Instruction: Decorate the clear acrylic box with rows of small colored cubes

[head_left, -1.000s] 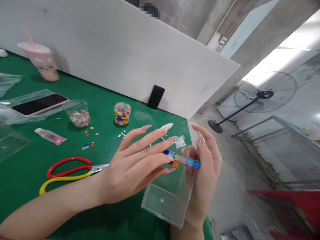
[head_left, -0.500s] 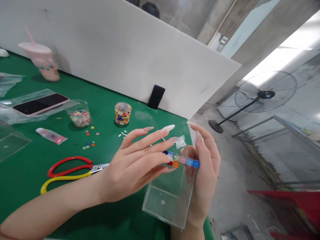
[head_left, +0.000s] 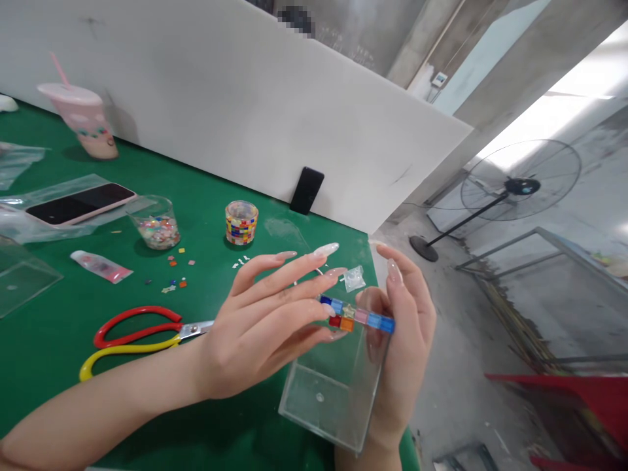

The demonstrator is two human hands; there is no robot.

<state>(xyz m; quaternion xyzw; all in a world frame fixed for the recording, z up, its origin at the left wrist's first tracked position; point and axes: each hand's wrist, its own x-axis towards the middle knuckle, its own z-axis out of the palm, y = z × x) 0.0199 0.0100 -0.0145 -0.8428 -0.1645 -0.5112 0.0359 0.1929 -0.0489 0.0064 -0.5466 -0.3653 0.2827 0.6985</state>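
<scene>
A clear plastic box (head_left: 318, 405) is tilted over the table's front right part, with my right hand (head_left: 409, 327) wrapped round its right side. Along its upper edge runs a row of coloured tiles (head_left: 360, 316), blue, pink and a pale star. Below this row are an orange tile (head_left: 347, 324) and a red tile (head_left: 334, 321). My left hand (head_left: 269, 320) reaches in from the left, its index finger and thumb closed at the red tile, its other fingers stretched out above. The fingertips partly cover the tiles.
Red-and-yellow scissors (head_left: 142, 330) lie left of my left hand. Farther back are a tile-covered jar (head_left: 241, 224), a cup of beads (head_left: 159, 229), loose tiles, a tube (head_left: 101, 267), two phones and a pink drink cup (head_left: 88, 121). A small clear packet (head_left: 354, 279) lies behind the box.
The tile row and my right hand have shifted slightly right. The fingertips of my left hand have drawn a little left, and more of the red and dark blue tiles shows.
</scene>
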